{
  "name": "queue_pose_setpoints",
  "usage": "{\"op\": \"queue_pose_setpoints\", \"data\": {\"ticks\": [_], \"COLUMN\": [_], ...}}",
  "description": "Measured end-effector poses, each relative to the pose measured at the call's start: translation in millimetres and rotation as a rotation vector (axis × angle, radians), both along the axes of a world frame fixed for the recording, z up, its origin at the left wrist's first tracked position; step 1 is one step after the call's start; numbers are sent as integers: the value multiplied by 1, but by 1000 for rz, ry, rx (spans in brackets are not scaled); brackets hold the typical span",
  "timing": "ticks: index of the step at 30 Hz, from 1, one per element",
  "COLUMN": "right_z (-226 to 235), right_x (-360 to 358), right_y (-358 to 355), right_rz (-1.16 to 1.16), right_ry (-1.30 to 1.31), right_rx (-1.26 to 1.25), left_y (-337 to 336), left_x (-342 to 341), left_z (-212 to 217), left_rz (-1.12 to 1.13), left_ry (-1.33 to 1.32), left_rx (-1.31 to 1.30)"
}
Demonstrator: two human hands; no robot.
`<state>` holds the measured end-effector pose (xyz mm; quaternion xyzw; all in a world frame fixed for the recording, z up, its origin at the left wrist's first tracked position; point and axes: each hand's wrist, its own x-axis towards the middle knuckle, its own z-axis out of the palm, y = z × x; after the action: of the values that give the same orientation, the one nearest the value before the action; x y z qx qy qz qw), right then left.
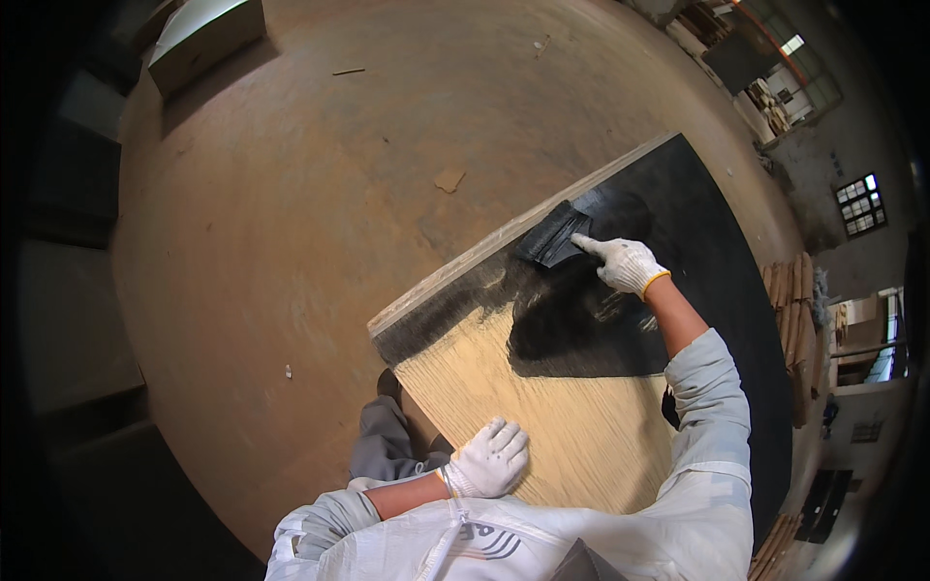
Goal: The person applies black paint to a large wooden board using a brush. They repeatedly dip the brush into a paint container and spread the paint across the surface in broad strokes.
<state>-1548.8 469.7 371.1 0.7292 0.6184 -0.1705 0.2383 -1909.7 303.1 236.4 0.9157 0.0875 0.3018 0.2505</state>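
A pale wood-grain panel [465,373] lies in front of me, much of it covered by wet-looking black coating [572,334]. My right hand [625,263], in a white knit glove, is closed on a wide, flat black spreader [557,235]. Its broad edge rests on the coated area near the far left edge of the panel. One finger stretches along the tool, and its grip is partly hidden by the hand. My left hand [489,458], also gloved in white, lies on the bare wood at the near edge with its fingers extended and nothing held.
Layered pale edges [523,228] show along the panel's far left side. A box-like block [205,44] stands on the brown floor [262,232] at the far left. Small scraps [449,181] lie on that floor. Bundled brown rolls or boards [796,310] stand beyond the right side.
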Motion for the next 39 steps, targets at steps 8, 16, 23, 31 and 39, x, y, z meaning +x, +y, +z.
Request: {"op": "queue_pose_setpoints", "data": {"ticks": [8,16,23,31,39], "right_z": [-17,-25,-14,-23,-15], "right_x": [-216,-176,-237,-106,-210], "right_y": [-56,-89,-89,-117,-78], "right_rz": [150,23,354,371,742], "right_ry": [136,43,61,70,188], "right_rx": [-88,70,4,96,-1], "left_y": [-4,-21,-75,-134,-194], "left_x": [-9,3,-5,-147,-299], "left_z": [6,-8,-9,-44,-182], "left_rz": [1,204,137,627,1367], "left_ry": [148,-89,-150,-7,558], "left_rx": [-41,163,24,-220,-569]}}
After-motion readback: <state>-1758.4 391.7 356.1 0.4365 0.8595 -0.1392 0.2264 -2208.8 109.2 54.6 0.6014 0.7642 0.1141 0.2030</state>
